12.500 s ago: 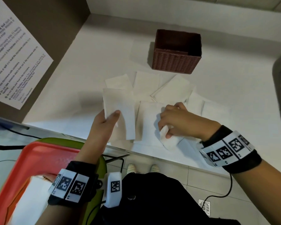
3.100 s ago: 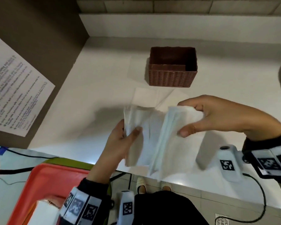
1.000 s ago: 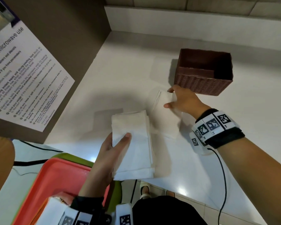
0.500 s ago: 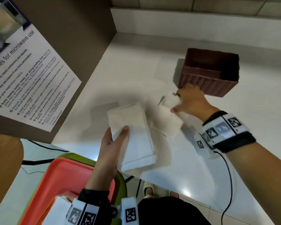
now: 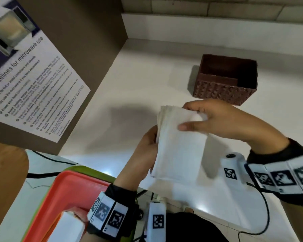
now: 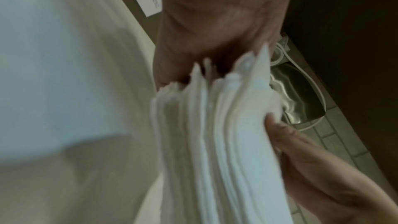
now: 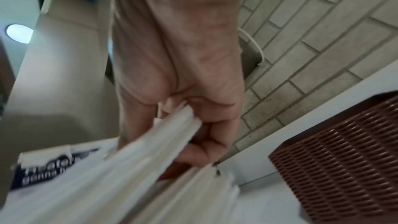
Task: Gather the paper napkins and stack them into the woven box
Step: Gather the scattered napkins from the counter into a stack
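Observation:
A thick stack of white paper napkins [image 5: 179, 145] hangs in the air above the white counter [image 5: 129, 95], held by both hands. My left hand [image 5: 147, 151] grips its left edge from below. My right hand [image 5: 215, 119] pinches the top of the stack, thumb on the front face. The left wrist view shows the napkin stack [image 6: 217, 142] edge-on with my left fingers [image 6: 301, 151] against one side. In the right wrist view my right hand [image 7: 193, 125] curls round the top napkins [image 7: 129, 168]. The brown woven box [image 5: 226, 79] stands empty, just beyond my right hand; its side [image 7: 344, 168] shows close by.
A brown panel with a printed microwave notice [image 5: 30, 88] rises at the left. An orange tray [image 5: 65, 198] lies below the counter's front edge at lower left. A tiled wall [image 5: 217, 7] backs the counter.
My right hand lifted the last loose napkin off the counter and brought it onto the stack. The stack has moved right and up, and both hands now hold it.

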The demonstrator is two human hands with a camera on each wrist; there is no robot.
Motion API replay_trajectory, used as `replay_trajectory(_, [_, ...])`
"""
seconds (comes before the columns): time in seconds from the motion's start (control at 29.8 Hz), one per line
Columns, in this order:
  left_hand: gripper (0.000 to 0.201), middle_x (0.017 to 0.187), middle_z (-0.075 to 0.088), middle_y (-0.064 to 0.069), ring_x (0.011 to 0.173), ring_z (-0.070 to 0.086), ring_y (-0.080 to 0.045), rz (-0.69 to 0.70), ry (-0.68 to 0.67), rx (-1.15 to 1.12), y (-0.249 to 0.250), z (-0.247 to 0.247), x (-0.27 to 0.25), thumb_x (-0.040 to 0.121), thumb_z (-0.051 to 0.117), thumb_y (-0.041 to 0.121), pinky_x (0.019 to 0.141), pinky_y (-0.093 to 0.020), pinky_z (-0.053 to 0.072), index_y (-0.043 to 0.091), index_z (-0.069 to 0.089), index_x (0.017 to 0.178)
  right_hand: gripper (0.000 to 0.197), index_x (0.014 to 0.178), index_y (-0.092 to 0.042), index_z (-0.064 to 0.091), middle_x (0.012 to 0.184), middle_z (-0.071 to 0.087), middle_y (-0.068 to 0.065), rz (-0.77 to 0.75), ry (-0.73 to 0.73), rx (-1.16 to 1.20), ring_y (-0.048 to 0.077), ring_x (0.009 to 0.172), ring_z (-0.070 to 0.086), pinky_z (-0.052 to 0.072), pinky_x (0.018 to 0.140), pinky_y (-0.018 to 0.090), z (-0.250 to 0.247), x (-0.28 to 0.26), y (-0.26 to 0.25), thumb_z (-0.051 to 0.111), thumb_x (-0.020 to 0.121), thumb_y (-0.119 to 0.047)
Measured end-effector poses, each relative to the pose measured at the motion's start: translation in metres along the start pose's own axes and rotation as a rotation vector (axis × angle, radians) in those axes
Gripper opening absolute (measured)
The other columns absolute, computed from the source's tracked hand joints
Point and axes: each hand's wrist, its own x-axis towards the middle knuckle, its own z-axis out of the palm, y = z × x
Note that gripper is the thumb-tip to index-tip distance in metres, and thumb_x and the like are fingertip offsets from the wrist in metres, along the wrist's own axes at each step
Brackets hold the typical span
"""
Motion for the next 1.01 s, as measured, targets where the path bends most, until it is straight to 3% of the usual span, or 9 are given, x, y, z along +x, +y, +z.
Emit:
replay_trajectory(0.13, [0.026,0.111,0.075,0.004,0.103,0.071,-0.017,-0.049,-0.034,-0.022,0.001,0.01,-0.001,0.097,0.055,0.031,0.08,-0.032,0.059,0.027,0.064,0.121,0.015,0.084,-0.026,0.067,0.081,0.065,-0.01,0.079,0.108,-0.093,-0.005,0.075,0.056,0.038,0.065,0.007,0.005,0.008,0.019,0.072,0.081,-0.04])
replay_trajectory(0.3, [0.049,0.101,0.079,0.009,0.099,0.073,-0.008,-0.129,-0.136,-0.196,0.008,0.017,-0.003,0.099,0.03,0.059,0.08,-0.025,0.055,0.031,0.069,0.111,0.027,0.1,-0.019,0.07,0.093,0.067,-0.003,0.092,0.198,-0.186,0.016,0.089,0.058,0.039,0.071,0.026,0.011,0.003,0.021,0.071,0.082,-0.038])
replay_trajectory(0.37, [0.05,0.108,0.078,0.004,0.104,0.072,-0.011,-0.105,-0.13,-0.247,0.012,0.023,-0.003,0.093,0.04,0.06,0.084,-0.027,0.056,0.026,0.067,0.119,0.033,0.109,-0.023,0.067,0.1,0.066,0.001,0.08,0.285,-0.25,0.02,0.097,0.058,0.04,0.076,0.03,0.019,0.004,0.022,0.07,0.082,-0.041])
replay_trajectory(0.47, [0.054,0.118,0.073,-0.002,0.109,0.07,-0.02,0.04,0.021,-0.118,0.011,0.032,-0.001,0.084,0.07,0.046,0.092,-0.04,0.057,0.019,0.057,0.129,0.079,0.146,-0.031,0.033,0.132,0.046,0.007,0.207,0.489,-0.162,0.022,0.124,0.044,0.037,0.101,0.036,0.034,0.0,0.027,0.067,0.079,-0.054])
replay_trajectory(0.54, [0.055,0.122,0.068,-0.002,0.109,0.069,-0.015,0.152,0.107,-0.123,0.011,0.037,0.003,0.086,0.071,0.037,0.09,-0.035,0.058,0.017,0.05,0.132,0.104,0.153,-0.024,0.01,0.142,0.043,0.005,0.326,0.469,0.269,0.019,0.129,0.045,0.039,0.107,0.037,0.035,-0.011,0.026,0.066,0.072,-0.06])
replay_trajectory(0.6, [0.049,0.125,0.061,-0.003,0.11,0.064,-0.007,0.277,0.123,-0.111,0.016,0.043,0.005,0.091,0.067,0.027,0.085,-0.022,0.056,0.016,0.044,0.132,0.085,0.149,-0.014,0.028,0.131,0.062,0.002,0.313,0.305,0.696,0.017,0.118,0.062,0.05,0.1,0.034,0.035,-0.024,0.034,0.064,0.079,-0.048])
replay_trajectory(0.71, [0.049,0.122,0.055,0.004,0.106,0.057,0.013,0.409,0.096,-0.005,0.016,0.049,0.006,0.091,0.066,0.017,0.084,-0.008,0.047,0.019,0.037,0.13,0.05,0.136,-0.016,0.051,0.126,0.068,0.003,0.147,0.299,0.766,0.019,0.116,0.065,0.052,0.099,0.038,0.043,-0.037,0.047,0.064,0.09,-0.032])
replay_trajectory(0.87, [0.072,0.112,0.055,0.014,0.097,0.06,0.016,0.413,0.053,0.04,-0.005,0.059,0.009,0.076,0.079,-0.003,0.075,-0.009,0.05,0.02,0.03,0.124,0.102,0.14,-0.025,0.039,0.129,0.061,-0.008,0.064,0.501,0.749,0.004,0.118,0.06,0.053,0.094,0.024,0.072,-0.052,0.062,0.082,0.054,-0.061])
replay_trajectory(1.01, [0.071,0.115,0.057,0.013,0.099,0.063,0.012,0.388,0.049,0.013,-0.017,0.066,0.008,0.076,0.08,-0.001,0.076,-0.01,0.051,0.026,0.032,0.12,0.1,0.135,-0.025,0.043,0.124,0.065,-0.011,0.041,0.572,0.797,0.003,0.115,0.062,0.053,0.096,0.028,0.088,-0.053,0.063,0.078,0.051,-0.069])
